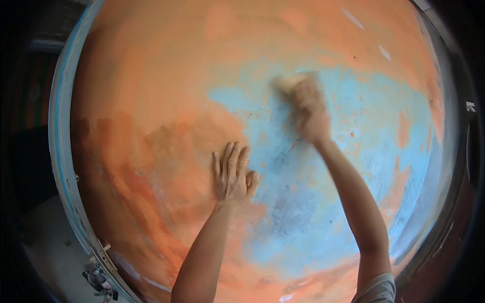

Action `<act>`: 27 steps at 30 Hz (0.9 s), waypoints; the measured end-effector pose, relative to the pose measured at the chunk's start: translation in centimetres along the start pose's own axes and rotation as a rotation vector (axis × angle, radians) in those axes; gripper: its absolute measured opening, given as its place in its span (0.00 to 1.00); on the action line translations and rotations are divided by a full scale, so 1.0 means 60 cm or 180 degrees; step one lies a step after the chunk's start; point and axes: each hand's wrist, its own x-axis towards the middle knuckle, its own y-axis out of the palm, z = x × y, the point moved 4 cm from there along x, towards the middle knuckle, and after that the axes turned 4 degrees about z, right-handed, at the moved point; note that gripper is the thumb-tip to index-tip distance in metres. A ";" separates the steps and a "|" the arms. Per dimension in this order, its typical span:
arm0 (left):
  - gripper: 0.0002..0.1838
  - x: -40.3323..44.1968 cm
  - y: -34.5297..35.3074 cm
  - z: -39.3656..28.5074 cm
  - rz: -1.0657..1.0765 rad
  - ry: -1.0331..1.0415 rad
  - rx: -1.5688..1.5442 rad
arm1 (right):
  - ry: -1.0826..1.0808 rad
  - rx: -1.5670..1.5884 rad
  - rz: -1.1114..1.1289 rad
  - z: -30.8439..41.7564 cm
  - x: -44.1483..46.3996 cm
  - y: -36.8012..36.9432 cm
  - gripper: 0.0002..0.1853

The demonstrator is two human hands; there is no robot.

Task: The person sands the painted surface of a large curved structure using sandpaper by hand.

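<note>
Before me is a wall [166, 91] in orange, with a large patch of light blue [303, 242] across its middle and right. My left hand [233, 177] lies flat against the orange surface, just left of the blue, fingers stretched out and holding nothing. Higher up and to the right, my right hand [310, 111] is smeared by motion. Its fingers are closed round a pale yellowish pad [289, 83], pressed to the wall at the blue patch's upper part. Blur hides the pad's exact kind.
A pale frame with a blue stripe [58, 111] edges the wall on the left, a dark opening beyond it. Small cluttered items [99, 283] lie on the grey floor [53, 252] at lower left. A dark surface [454, 217] borders the right side.
</note>
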 end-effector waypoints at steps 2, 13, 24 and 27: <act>0.32 -0.005 0.005 0.004 -0.0074 0.0041 -0.0083 | -0.0958 0.0391 0.0879 0.094 -0.069 -0.012 0.27; 0.39 0.002 -0.006 0.000 -0.0310 0.0231 -0.0244 | -0.0716 0.0664 0.0877 0.072 -0.144 -0.060 0.29; 0.44 -0.005 0.005 -0.012 0.0026 0.0965 -0.0107 | -0.1069 0.0731 0.1113 0.076 -0.157 -0.069 0.32; 0.45 -0.009 0.010 -0.015 0.0154 0.1177 -0.0072 | 0.0374 -0.0068 0.0246 0.023 -0.114 -0.088 0.22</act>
